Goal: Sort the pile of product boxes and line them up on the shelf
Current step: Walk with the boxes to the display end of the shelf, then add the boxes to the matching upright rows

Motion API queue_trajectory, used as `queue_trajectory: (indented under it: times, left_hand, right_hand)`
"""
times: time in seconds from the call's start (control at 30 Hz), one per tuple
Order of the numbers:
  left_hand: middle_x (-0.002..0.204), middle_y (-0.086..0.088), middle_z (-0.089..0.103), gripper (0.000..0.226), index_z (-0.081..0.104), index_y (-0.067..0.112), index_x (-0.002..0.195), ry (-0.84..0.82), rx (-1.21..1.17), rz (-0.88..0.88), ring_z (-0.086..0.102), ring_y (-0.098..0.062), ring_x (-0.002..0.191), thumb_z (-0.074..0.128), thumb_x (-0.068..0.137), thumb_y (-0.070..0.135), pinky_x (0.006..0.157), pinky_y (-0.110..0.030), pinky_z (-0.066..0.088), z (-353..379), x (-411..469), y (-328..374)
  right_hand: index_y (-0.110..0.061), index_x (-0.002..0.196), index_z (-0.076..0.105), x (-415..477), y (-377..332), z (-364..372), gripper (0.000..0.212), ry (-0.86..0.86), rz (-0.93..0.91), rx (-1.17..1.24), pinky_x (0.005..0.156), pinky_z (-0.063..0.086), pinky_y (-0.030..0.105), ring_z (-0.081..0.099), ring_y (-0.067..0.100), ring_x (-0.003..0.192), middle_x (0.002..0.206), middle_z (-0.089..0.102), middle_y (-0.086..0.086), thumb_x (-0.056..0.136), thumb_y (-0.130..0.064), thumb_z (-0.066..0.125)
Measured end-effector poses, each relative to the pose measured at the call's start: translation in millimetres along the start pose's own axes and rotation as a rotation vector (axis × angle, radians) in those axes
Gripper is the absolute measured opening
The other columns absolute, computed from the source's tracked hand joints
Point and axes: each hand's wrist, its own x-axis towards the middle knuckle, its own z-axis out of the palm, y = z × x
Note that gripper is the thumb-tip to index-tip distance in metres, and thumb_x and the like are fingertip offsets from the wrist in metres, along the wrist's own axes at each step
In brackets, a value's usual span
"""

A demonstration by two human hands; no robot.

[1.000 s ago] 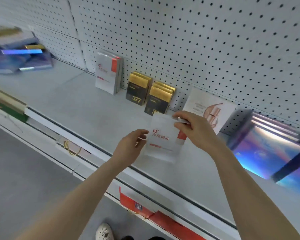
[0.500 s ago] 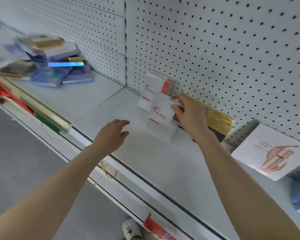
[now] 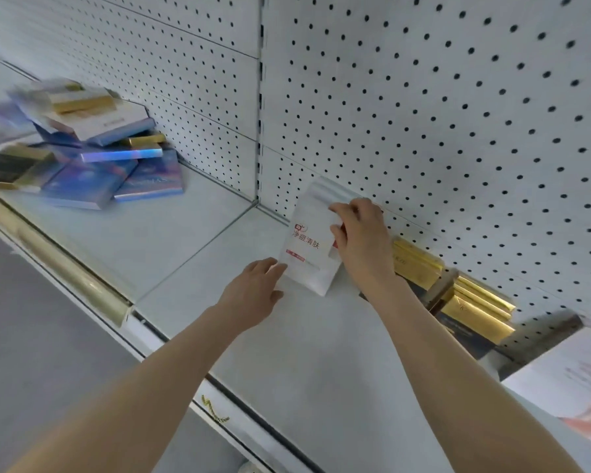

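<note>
A white box with red print (image 3: 309, 247) stands upright on the shelf (image 3: 287, 353), leaning against other white boxes at the pegboard. My right hand (image 3: 362, 240) grips its upper right edge. My left hand (image 3: 256, 290) lies open with its fingertips touching the box's lower left corner. To the right, black-and-gold boxes (image 3: 464, 298) stand in a row against the back wall, partly hidden by my right arm. A jumbled pile of blue, gold and white boxes (image 3: 86, 148) lies at the far left of the shelf.
A white pegboard wall (image 3: 423, 97) backs the shelf. A large white box with a pink picture (image 3: 567, 390) leans at the right edge. A gold rail (image 3: 72, 281) runs along the shelf's front edge on the left. Grey floor lies below.
My right hand has carried the white box left and set it down against the other white boxes. My left hand let go, then came back to its lower corner.
</note>
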Motion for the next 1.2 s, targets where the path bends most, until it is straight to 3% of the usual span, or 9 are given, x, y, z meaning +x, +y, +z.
queue_trajectory:
  times: [0.13, 0.37, 0.53, 0.67, 0.77, 0.87, 1.03, 1.2]
  left_hand:
    - [0.156, 0.0, 0.025, 0.058, 0.026, 0.022, 0.15, -0.009, 0.008, 0.013, 0.025, -0.023, 0.142, 0.049, 0.098, 0.031, 0.109, -0.04, 0.036, 2, 13, -2]
    - [0.155, -0.001, 0.027, 0.056, 0.028, 0.021, 0.15, -0.018, 0.023, 0.101, 0.027, -0.023, 0.141, 0.048, 0.098, 0.03, 0.109, -0.04, 0.036, 0, 16, -16]
    - [0.151, -0.001, 0.036, 0.051, 0.033, 0.02, 0.148, 0.049, 0.095, 0.178, 0.031, -0.021, 0.139, 0.045, 0.1, 0.032, 0.11, -0.034, 0.034, -16, 4, -37]
    - [0.131, -0.008, 0.058, 0.043, 0.053, 0.013, 0.135, 0.19, 0.132, 0.233, 0.053, -0.03, 0.12, 0.057, 0.094, 0.025, 0.1, -0.041, 0.045, -43, -15, -67]
    - [0.108, -0.008, 0.069, 0.034, 0.066, 0.011, 0.117, 0.314, 0.147, 0.251, 0.066, -0.031, 0.097, 0.07, 0.085, 0.019, 0.086, -0.041, 0.054, -63, -37, -101]
    - [0.102, -0.006, 0.071, 0.03, 0.069, 0.012, 0.111, 0.39, 0.158, 0.23, 0.068, -0.028, 0.089, 0.072, 0.082, 0.018, 0.082, -0.037, 0.055, -83, -64, -146]
    - [0.105, -0.003, 0.071, 0.031, 0.069, 0.016, 0.114, 0.409, 0.167, 0.122, 0.067, -0.027, 0.092, 0.071, 0.084, 0.018, 0.082, -0.036, 0.053, -119, -111, -242]
    - [0.112, -0.004, 0.067, 0.033, 0.066, 0.017, 0.119, 0.386, 0.149, -0.01, 0.064, -0.03, 0.098, 0.069, 0.086, 0.019, 0.085, -0.039, 0.052, -155, -144, -339]
  right_hand:
    - [-0.01, 0.12, 0.057, 3, 5, 9, 0.038, 0.061, -0.089, -0.248, 0.085, 0.049, 0.042, 0.047, 0.031, 0.106, 0.113, 0.054, 0.01, 0.087, -0.025, 0.066]
    - [-0.009, 0.124, 0.053, 0, 0, 9, 0.041, 0.029, -0.082, -0.358, 0.084, 0.046, 0.043, 0.049, 0.033, 0.109, 0.116, 0.054, 0.011, 0.088, -0.026, 0.063]
    - [-0.007, 0.126, 0.052, 0, -9, -1, 0.042, 0.014, -0.133, -0.408, 0.092, 0.042, 0.046, 0.049, 0.034, 0.113, 0.12, 0.053, 0.013, 0.088, -0.023, 0.064]
    - [-0.006, 0.126, 0.053, -5, -30, 2, 0.041, 0.056, -0.245, -0.387, 0.095, 0.038, 0.047, 0.049, 0.035, 0.116, 0.121, 0.054, 0.015, 0.089, -0.021, 0.062]
    - [-0.007, 0.124, 0.056, -13, -63, 19, 0.034, 0.038, -0.293, -0.327, 0.092, 0.041, 0.045, 0.051, 0.034, 0.113, 0.119, 0.057, 0.013, 0.094, -0.022, 0.056]
    - [-0.01, 0.122, 0.059, -21, -112, 47, 0.035, 0.001, -0.314, -0.249, 0.089, 0.04, 0.041, 0.054, 0.03, 0.108, 0.113, 0.059, 0.008, 0.094, -0.027, 0.046]
    - [-0.011, 0.119, 0.062, -26, -213, 100, 0.037, -0.065, -0.261, -0.061, 0.086, 0.045, 0.038, 0.057, 0.026, 0.104, 0.111, 0.063, 0.006, 0.095, -0.029, 0.042]
    - [-0.011, 0.12, 0.062, -2, -311, 142, 0.03, -0.145, -0.184, 0.0, 0.083, 0.047, 0.04, 0.059, 0.028, 0.099, 0.11, 0.064, 0.007, 0.093, -0.023, 0.061]
